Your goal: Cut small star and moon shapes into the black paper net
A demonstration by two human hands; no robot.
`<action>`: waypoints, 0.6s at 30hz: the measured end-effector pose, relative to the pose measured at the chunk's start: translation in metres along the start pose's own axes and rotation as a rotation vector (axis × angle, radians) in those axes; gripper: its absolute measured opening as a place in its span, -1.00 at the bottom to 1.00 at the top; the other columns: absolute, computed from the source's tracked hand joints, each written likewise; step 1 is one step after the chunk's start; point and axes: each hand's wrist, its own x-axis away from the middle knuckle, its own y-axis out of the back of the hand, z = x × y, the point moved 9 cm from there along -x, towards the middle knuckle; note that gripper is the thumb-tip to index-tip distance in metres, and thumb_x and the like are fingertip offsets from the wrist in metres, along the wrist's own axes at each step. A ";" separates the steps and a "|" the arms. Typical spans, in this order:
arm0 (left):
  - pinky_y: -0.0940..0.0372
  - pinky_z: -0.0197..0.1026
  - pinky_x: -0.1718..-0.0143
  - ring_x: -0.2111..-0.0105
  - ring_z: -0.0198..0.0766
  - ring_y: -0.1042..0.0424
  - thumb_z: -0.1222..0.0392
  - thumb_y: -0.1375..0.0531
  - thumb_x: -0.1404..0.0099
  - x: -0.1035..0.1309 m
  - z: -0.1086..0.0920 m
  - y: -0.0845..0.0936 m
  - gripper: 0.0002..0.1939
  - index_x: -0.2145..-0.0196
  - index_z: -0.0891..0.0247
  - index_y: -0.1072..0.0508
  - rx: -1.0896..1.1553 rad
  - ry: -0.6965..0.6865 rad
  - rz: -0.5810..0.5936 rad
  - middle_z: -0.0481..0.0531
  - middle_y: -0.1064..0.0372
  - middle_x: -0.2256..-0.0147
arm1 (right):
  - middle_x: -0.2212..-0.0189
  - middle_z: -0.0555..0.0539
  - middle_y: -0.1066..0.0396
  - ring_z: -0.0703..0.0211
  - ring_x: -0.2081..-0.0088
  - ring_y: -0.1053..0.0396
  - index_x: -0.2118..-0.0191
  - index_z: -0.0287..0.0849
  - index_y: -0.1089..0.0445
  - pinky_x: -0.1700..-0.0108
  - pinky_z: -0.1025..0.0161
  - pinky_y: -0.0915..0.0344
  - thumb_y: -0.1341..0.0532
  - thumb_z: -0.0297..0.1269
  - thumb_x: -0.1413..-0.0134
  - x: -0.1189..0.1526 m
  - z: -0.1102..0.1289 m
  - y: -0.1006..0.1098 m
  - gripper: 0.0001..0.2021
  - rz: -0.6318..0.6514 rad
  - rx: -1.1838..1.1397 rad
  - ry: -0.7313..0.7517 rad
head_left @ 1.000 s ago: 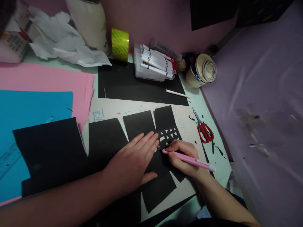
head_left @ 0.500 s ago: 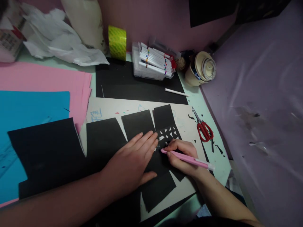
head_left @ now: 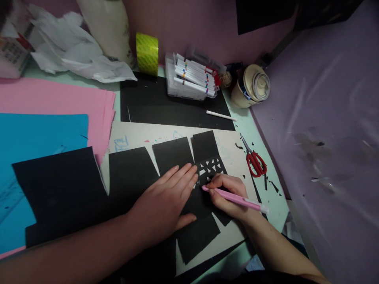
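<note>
Black card [head_left: 132, 169] with slits along its edges lies over a pale board [head_left: 233, 152]. Several small triangular holes show near its right end. My left hand [head_left: 168, 197] rests flat on the card, fingers stretched out, just left of the holes. In my right hand [head_left: 229, 193] is a slim pink pen-like tool [head_left: 237, 198], gripped close to its front end. Its tip is at the card below the holes, too small to make out.
Red-handled scissors [head_left: 256, 163] lie at the right among black scraps. Behind are a marker box [head_left: 189, 92], a white pen [head_left: 220, 115], yellow tape [head_left: 147, 54] and a cup [head_left: 240, 98]. Pink sheets [head_left: 100, 102] and blue sheets [head_left: 44, 130] lie left.
The black card's left part has shifted very slightly to the right. Both hands look almost unmoved, with the pink tool's tip a touch further right.
</note>
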 end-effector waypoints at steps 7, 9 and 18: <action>0.15 -0.01 -0.33 -0.34 -0.05 0.04 -0.25 -0.10 -0.29 -0.001 0.000 -0.001 -0.19 -0.27 0.42 -0.18 0.008 -0.003 0.005 0.20 0.05 -0.34 | 0.44 -0.02 -0.50 0.22 0.42 -0.45 0.34 -0.14 -0.46 0.36 0.29 -0.35 -0.23 -0.47 -0.03 -0.001 0.003 -0.001 -0.90 0.027 -0.011 0.009; 0.15 -0.01 -0.33 -0.34 -0.05 0.05 -0.25 -0.10 -0.29 -0.001 0.001 -0.001 -0.20 -0.27 0.41 -0.18 0.004 -0.001 0.000 0.19 0.05 -0.34 | 0.45 -0.01 -0.49 0.23 0.42 -0.44 0.36 -0.14 -0.45 0.36 0.29 -0.34 -0.23 -0.47 -0.03 0.000 0.001 -0.001 -0.91 0.029 -0.010 0.000; 0.19 -0.02 -0.35 -0.35 -0.06 0.08 -0.25 -0.09 -0.29 0.002 0.000 -0.003 -0.20 -0.27 0.43 -0.18 -0.009 -0.006 -0.006 0.20 0.06 -0.34 | 0.46 -0.03 -0.49 0.22 0.44 -0.43 0.38 -0.13 -0.44 0.37 0.28 -0.32 -0.23 -0.40 -0.06 0.001 0.000 -0.003 -0.94 0.027 0.008 -0.008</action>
